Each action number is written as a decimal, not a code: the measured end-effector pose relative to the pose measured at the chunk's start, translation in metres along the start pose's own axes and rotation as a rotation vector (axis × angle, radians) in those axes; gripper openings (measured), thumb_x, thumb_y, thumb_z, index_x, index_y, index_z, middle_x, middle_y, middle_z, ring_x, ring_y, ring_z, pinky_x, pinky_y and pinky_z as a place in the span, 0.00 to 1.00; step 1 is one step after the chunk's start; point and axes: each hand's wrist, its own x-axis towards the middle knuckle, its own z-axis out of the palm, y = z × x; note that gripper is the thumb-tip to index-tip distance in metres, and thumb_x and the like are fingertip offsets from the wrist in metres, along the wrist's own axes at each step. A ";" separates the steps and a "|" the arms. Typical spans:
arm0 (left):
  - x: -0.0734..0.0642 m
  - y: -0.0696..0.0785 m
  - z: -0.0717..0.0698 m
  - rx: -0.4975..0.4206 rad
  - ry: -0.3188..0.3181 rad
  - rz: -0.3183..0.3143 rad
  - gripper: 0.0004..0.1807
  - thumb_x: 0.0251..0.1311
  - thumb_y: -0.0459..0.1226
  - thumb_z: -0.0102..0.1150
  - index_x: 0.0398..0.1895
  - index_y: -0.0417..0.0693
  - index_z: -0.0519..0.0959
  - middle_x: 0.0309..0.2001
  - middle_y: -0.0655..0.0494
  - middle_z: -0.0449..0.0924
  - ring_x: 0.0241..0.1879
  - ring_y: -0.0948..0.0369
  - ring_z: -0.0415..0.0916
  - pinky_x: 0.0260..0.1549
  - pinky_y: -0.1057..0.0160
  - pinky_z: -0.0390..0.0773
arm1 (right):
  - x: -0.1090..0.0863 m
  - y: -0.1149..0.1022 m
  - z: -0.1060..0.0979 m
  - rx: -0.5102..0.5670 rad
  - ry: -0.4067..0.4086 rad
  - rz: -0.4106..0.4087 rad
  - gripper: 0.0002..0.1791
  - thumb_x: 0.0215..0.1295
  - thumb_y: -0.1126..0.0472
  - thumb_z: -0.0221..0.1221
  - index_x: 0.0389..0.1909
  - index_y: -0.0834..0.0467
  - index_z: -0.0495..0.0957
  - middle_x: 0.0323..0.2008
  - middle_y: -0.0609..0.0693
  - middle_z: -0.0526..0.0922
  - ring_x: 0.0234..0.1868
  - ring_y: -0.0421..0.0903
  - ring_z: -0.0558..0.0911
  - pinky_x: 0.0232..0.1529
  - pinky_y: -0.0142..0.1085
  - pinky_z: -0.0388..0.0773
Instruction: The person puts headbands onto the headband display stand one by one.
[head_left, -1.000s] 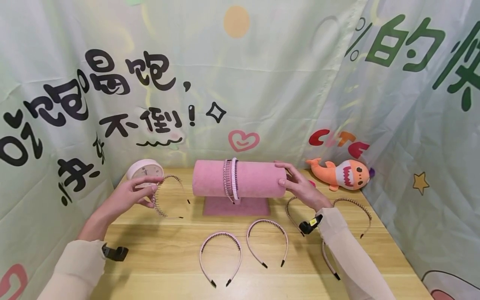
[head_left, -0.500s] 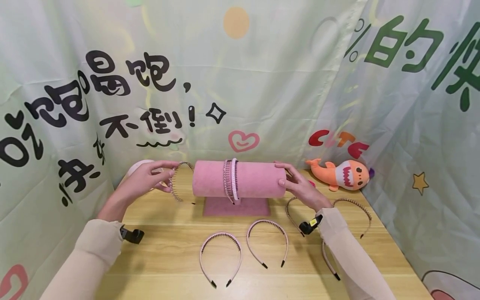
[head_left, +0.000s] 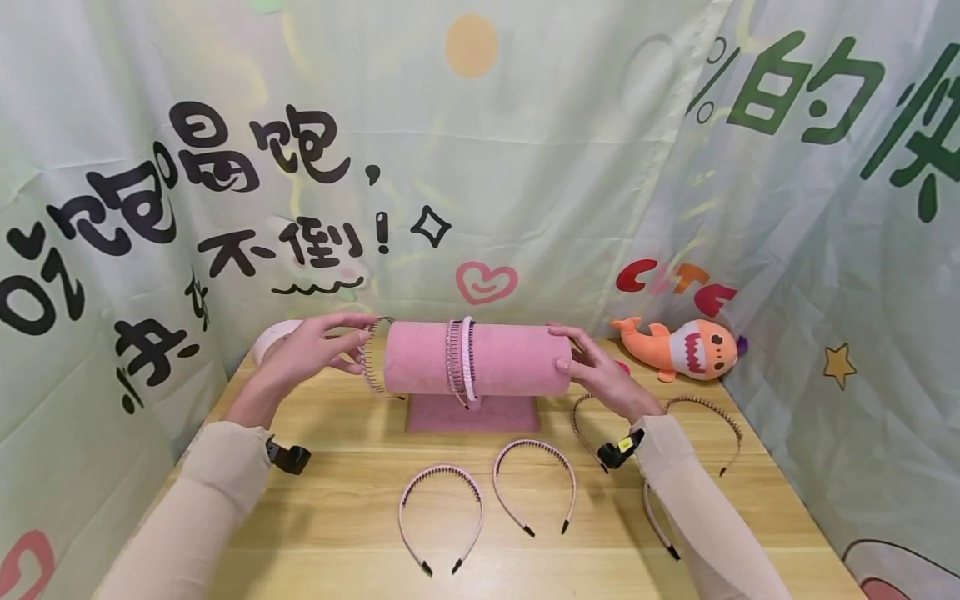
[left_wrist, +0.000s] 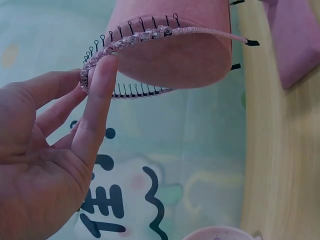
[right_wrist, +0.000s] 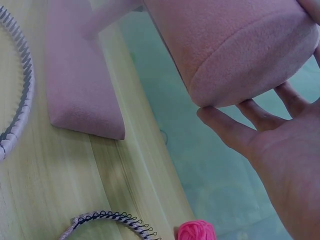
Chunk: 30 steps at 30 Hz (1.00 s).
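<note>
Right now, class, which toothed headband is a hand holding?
The glittery pink headband with black wire teeth, at the left end of the pink fuzzy cylinder: the left hand pinches it. Other headbands circle the cylinder's middle or lie on the wooden table.

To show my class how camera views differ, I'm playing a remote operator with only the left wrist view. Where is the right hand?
Observer: The right hand touches the right end of the pink roll.
Operator: Does anything loop over the roll further along?
Observer: Yes, banded headbands sit near its middle.
Operator: What lies on the table in front of the stand's base?
Observer: Two loose headbands, black tips toward the person.
</note>
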 end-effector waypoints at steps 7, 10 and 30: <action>0.007 0.001 0.007 -0.034 -0.008 -0.015 0.26 0.82 0.37 0.58 0.77 0.36 0.72 0.72 0.34 0.73 0.43 0.58 0.84 0.47 0.57 0.93 | 0.000 0.000 0.001 -0.004 -0.003 0.001 0.29 0.85 0.63 0.54 0.81 0.46 0.61 0.90 0.49 0.40 0.87 0.64 0.49 0.66 0.33 0.81; 0.010 0.002 0.010 -0.032 -0.008 -0.024 0.26 0.81 0.37 0.59 0.77 0.37 0.72 0.70 0.34 0.75 0.43 0.57 0.85 0.46 0.57 0.93 | 0.001 0.000 0.001 -0.003 -0.003 0.002 0.29 0.85 0.63 0.54 0.81 0.46 0.61 0.90 0.49 0.40 0.87 0.64 0.48 0.66 0.33 0.81; 0.019 0.003 0.022 -0.078 0.032 -0.031 0.29 0.79 0.38 0.63 0.77 0.37 0.72 0.69 0.33 0.76 0.40 0.58 0.84 0.43 0.57 0.93 | 0.000 -0.001 0.003 0.014 0.007 -0.015 0.28 0.85 0.63 0.54 0.80 0.45 0.62 0.90 0.51 0.40 0.87 0.61 0.49 0.66 0.32 0.80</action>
